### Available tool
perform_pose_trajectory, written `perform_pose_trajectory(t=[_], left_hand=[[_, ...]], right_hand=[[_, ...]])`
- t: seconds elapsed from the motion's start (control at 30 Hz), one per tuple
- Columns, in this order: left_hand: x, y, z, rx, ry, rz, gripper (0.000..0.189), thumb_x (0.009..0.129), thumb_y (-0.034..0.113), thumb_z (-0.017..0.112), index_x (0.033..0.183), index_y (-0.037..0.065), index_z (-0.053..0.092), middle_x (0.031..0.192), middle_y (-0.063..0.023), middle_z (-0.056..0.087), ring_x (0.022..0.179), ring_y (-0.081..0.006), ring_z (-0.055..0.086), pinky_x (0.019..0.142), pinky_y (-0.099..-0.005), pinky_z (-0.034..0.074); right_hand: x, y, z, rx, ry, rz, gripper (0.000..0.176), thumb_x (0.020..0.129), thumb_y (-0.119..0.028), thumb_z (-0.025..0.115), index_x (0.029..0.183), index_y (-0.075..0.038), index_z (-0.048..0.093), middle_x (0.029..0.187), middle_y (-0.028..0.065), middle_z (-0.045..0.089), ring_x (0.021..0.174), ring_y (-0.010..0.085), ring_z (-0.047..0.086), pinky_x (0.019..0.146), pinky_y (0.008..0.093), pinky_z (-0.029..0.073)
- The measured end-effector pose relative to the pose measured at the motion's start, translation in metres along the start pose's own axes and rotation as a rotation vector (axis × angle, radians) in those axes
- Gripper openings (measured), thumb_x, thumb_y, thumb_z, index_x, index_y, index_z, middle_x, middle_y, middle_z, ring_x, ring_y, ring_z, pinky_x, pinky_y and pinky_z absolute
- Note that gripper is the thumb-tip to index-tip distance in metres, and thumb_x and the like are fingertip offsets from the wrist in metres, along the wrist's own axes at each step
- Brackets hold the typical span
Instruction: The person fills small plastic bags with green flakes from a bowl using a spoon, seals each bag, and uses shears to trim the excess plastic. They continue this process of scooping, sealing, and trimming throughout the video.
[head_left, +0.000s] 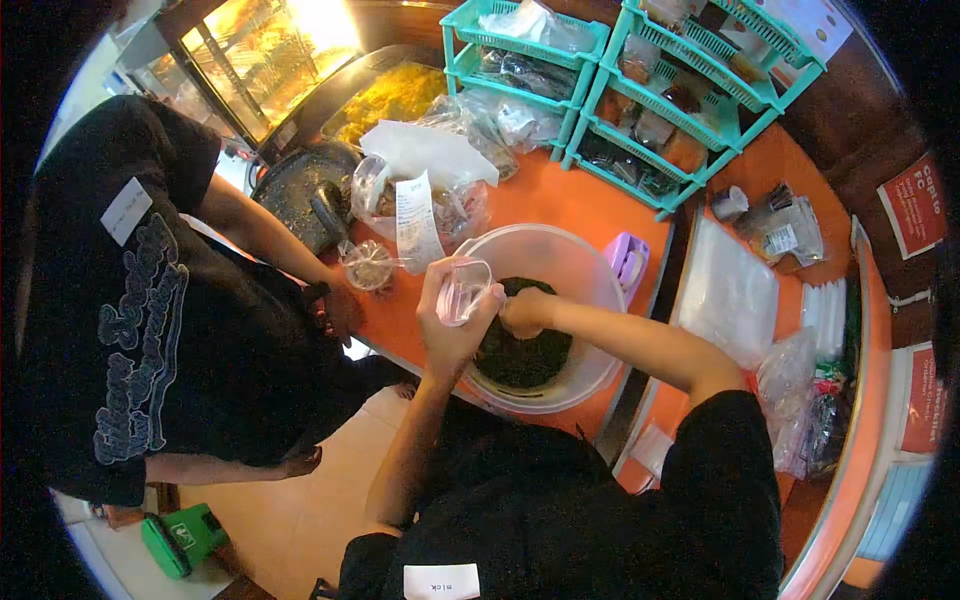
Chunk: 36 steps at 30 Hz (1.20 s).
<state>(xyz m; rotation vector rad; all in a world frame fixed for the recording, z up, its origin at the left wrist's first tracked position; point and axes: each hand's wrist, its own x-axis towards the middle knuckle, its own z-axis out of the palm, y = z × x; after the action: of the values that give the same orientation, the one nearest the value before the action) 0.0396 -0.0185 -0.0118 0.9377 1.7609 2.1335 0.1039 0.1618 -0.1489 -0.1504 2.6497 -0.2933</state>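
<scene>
My left hand (450,335) is closed around a small clear plastic cup or bag (464,290), held over the left rim of a large translucent round tub (572,250). Dark green, finely chopped-looking stuff (525,360) lies in the tub. Inside the tub, just above the green stuff, is my right hand (527,313), fingers curled together. What it grips, if anything, is hidden. A purple plastic object (627,260) sits beside the tub's right side. To the left, a knotted clear bag (368,266) and a paper receipt (417,225) lie close to my left hand.
A co-worker in a black shirt (200,300) stands at left, one hand by the counter edge. Turquoise basket racks (575,125) hold packets behind the tub. A dark stone mortar (295,200) and a pan of yellow food (390,100) stand back left. Plastic bags (730,290) lie at right.
</scene>
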Motion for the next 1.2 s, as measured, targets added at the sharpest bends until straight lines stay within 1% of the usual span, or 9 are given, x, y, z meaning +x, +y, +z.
perform_pose_trajectory(t=[0.1,0.13,0.23,0.43,0.7,0.83,1.03,1.13,1.2], left_hand=[[0.001,0.000,-0.001,0.047,-0.009,0.021,0.043,0.082,0.002,0.080,0.119,0.000,0.058,0.104,-0.0071,0.065,0.095,-0.0134,0.064,0.084,-0.0293,0.054],[0.000,-0.001,-0.002,0.045,-0.014,0.020,0.043,0.082,0.003,0.081,0.119,0.000,0.058,0.105,-0.0071,0.065,0.096,-0.0135,0.064,0.085,-0.0295,0.054],[0.002,-0.007,-0.002,0.059,-0.026,0.047,0.044,0.081,0.005,0.081,0.119,0.000,0.059,0.107,-0.0070,0.065,0.098,-0.0139,0.063,0.086,-0.0302,0.053],[0.003,-0.001,-0.002,0.094,-0.029,0.052,0.044,0.081,0.007,0.082,0.118,0.000,0.059,0.108,-0.0072,0.065,0.098,-0.0139,0.063,0.087,-0.0304,0.053],[0.004,-0.010,-0.004,0.004,-0.048,-0.054,0.043,0.082,0.010,0.082,0.118,0.000,0.060,0.109,-0.0085,0.067,0.098,-0.0144,0.065,0.085,-0.0311,0.054],[0.002,0.018,-0.010,0.235,-0.141,0.021,0.045,0.078,0.013,0.084,0.115,0.002,0.061,0.105,-0.0108,0.070,0.091,-0.0178,0.069,0.081,-0.0326,0.056],[0.000,0.018,-0.001,0.453,-0.356,-0.017,0.049,0.069,0.018,0.085,0.111,0.003,0.064,0.097,-0.0146,0.074,0.088,-0.0273,0.073,0.080,-0.0370,0.057],[-0.002,0.021,0.017,0.573,-0.351,-0.057,0.050,0.068,0.021,0.085,0.110,0.003,0.065,0.095,-0.0178,0.074,0.089,-0.0324,0.073,0.080,-0.0400,0.058],[-0.003,0.016,0.031,0.596,-0.304,-0.087,0.050,0.068,0.023,0.085,0.109,0.002,0.065,0.095,-0.0201,0.074,0.089,-0.0350,0.073,0.079,-0.0419,0.058]], right_hand=[[-0.010,0.006,-0.027,0.285,-0.046,0.119,0.020,0.077,-0.016,0.065,0.091,-0.005,0.075,0.079,0.0145,0.073,0.070,0.0329,0.070,0.062,0.0470,0.054],[-0.012,0.006,-0.030,0.151,0.007,0.175,0.020,0.077,-0.016,0.065,0.091,-0.006,0.075,0.077,0.0152,0.071,0.067,0.0315,0.068,0.064,0.0475,0.054],[-0.054,-0.011,-0.089,0.328,-0.123,0.193,0.018,0.080,-0.010,0.058,0.093,-0.005,0.069,0.087,0.0192,0.071,0.081,0.0382,0.067,0.073,0.0492,0.052],[-0.092,-0.011,-0.097,0.142,0.305,0.192,0.027,0.073,-0.016,0.061,0.093,-0.010,0.076,0.088,0.0189,0.073,0.083,0.0391,0.071,0.079,0.0517,0.055],[-0.129,-0.007,-0.120,0.261,0.376,0.212,0.024,0.077,-0.019,0.060,0.092,-0.008,0.075,0.089,0.0148,0.073,0.087,0.0342,0.070,0.078,0.0462,0.053],[-0.167,-0.014,-0.161,0.321,0.429,0.263,0.024,0.079,-0.021,0.060,0.092,-0.007,0.074,0.086,0.0143,0.073,0.085,0.0337,0.070,0.073,0.0455,0.053],[-0.201,-0.053,-0.214,0.145,0.661,0.284,0.021,0.078,-0.020,0.062,0.090,-0.006,0.072,0.086,0.0177,0.070,0.087,0.0345,0.069,0.074,0.0443,0.053],[-0.182,-0.086,-0.189,-0.142,0.656,0.316,0.017,0.075,-0.017,0.067,0.089,-0.007,0.070,0.086,0.0165,0.066,0.090,0.0346,0.067,0.078,0.0452,0.053],[-0.167,-0.096,-0.156,-0.265,0.819,0.235,0.017,0.073,-0.015,0.070,0.087,-0.007,0.068,0.086,0.0141,0.063,0.090,0.0337,0.066,0.077,0.0465,0.052]])
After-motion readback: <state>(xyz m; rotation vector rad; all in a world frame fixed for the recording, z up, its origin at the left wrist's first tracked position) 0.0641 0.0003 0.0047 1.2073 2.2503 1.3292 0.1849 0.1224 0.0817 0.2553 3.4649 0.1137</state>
